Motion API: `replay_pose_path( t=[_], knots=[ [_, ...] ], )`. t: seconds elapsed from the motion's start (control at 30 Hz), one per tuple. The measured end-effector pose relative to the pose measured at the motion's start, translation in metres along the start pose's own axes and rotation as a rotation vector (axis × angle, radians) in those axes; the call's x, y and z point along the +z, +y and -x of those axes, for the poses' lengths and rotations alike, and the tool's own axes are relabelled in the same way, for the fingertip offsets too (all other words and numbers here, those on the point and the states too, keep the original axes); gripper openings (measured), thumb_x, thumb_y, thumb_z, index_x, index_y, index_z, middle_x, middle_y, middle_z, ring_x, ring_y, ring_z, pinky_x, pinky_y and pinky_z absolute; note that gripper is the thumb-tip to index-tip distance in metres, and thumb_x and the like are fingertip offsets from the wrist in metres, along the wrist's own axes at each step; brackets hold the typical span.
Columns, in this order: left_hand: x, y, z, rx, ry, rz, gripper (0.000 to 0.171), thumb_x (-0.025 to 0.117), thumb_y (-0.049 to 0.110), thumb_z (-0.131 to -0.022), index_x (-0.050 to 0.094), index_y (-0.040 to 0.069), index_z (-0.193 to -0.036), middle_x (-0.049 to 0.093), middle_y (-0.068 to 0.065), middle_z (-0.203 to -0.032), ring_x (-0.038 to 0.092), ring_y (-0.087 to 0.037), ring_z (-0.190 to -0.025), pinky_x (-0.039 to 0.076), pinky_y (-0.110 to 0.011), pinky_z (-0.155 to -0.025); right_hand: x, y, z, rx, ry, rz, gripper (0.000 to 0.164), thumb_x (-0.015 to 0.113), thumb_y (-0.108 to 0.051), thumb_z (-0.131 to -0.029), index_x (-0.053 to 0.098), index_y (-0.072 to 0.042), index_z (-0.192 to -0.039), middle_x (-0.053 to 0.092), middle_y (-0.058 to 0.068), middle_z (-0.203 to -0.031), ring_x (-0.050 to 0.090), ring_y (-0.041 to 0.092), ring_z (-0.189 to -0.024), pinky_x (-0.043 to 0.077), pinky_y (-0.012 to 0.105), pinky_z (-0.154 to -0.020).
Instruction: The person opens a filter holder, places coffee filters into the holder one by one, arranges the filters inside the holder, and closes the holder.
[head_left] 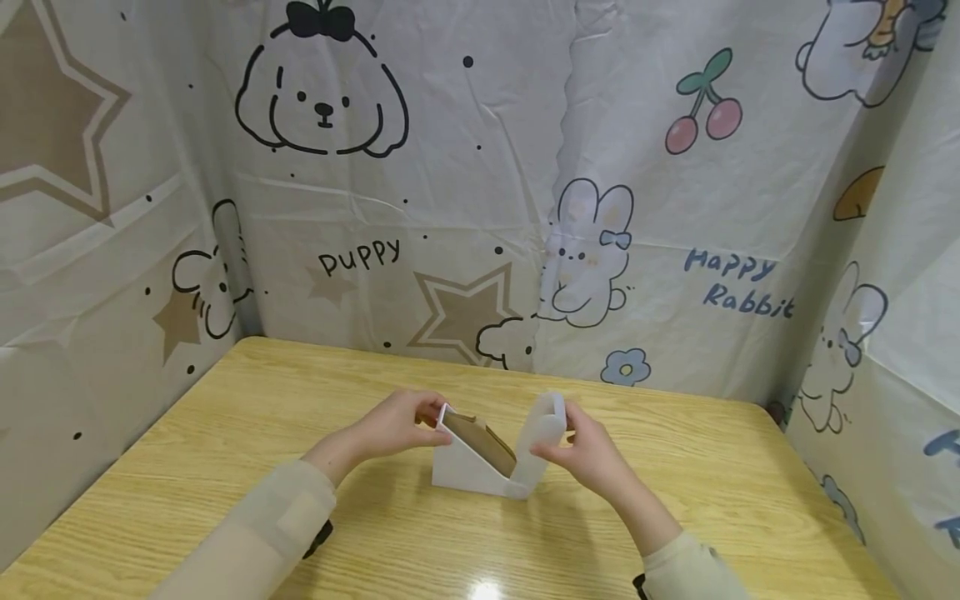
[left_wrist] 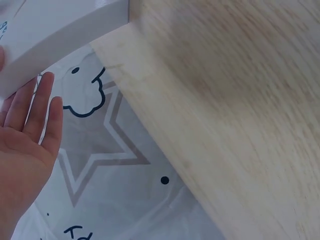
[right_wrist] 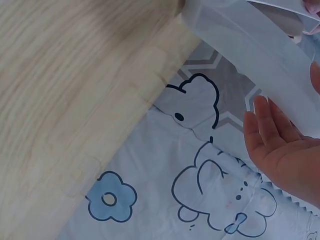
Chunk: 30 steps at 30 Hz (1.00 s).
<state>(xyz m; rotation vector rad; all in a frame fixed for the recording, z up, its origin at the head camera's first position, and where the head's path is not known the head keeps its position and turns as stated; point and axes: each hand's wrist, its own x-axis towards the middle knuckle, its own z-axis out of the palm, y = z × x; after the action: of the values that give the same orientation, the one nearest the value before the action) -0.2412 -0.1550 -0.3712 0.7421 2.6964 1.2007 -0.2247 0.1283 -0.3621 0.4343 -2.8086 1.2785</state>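
Observation:
A white box with a slanted top stands on the table, its translucent lid swung up at the right end. Flat brown contents, perhaps paper, show inside; their exact kind cannot be told. My left hand holds the box's tall left end, thumb on the near side and fingers behind. With thumb in front and fingers behind, my right hand grips the lid. In the left wrist view the box lies along the fingers. The right wrist view has the lid beside the fingers.
The wood-grain table reaches back to a hanging cloth printed with cartoon animals and stars. More cloth closes off the left and right sides.

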Motion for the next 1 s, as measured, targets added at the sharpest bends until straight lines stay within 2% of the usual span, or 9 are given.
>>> replay_pose_path(
  t=[0.2, 0.4, 0.67, 1.0],
  knots=[
    [0.006, -0.007, 0.0, -0.031, -0.038, 0.021, 0.029, 0.073, 0.023, -0.081, 0.064, 0.012, -0.107, 0.07, 0.001, -0.095, 0.064, -0.013, -0.091, 0.05, -0.038, -0.085, 0.01, 0.003, -0.001, 0.004, -0.007, 0.004, 0.05, 0.077, -0.016, -0.076, 0.056, -0.006, -0.12, 0.066, 0.007, -0.106, 0.059, 0.022, -0.101, 0.046, 0.046, -0.087],
    [0.009, -0.013, -0.002, -0.03, -0.058, 0.006, 0.032, 0.073, 0.025, -0.081, 0.065, 0.012, -0.109, 0.071, 0.0, -0.097, 0.065, -0.013, -0.091, 0.05, -0.034, -0.084, 0.016, 0.003, -0.001, -0.003, -0.028, -0.011, 0.051, 0.078, -0.013, -0.075, 0.055, -0.005, -0.12, 0.066, 0.009, -0.11, 0.06, 0.025, -0.101, 0.049, 0.047, -0.085],
    [0.01, -0.012, -0.004, -0.031, -0.064, -0.005, 0.034, 0.073, 0.025, -0.081, 0.065, 0.011, -0.11, 0.071, -0.001, -0.097, 0.065, -0.013, -0.091, 0.05, -0.036, -0.085, 0.023, 0.003, -0.002, -0.002, -0.047, 0.024, 0.051, 0.078, -0.012, -0.074, 0.056, -0.004, -0.119, 0.066, 0.009, -0.107, 0.06, 0.025, -0.1, 0.051, 0.044, -0.083],
    [0.01, -0.012, -0.004, -0.037, -0.063, -0.013, 0.027, 0.073, 0.026, -0.081, 0.065, 0.012, -0.103, 0.07, 0.001, -0.095, 0.064, -0.012, -0.09, 0.05, -0.035, -0.084, 0.03, 0.005, -0.006, -0.01, -0.092, 0.087, 0.046, 0.078, -0.013, -0.075, 0.057, -0.003, -0.114, 0.065, 0.007, -0.098, 0.06, 0.022, -0.095, 0.05, 0.042, -0.083]
  ],
)
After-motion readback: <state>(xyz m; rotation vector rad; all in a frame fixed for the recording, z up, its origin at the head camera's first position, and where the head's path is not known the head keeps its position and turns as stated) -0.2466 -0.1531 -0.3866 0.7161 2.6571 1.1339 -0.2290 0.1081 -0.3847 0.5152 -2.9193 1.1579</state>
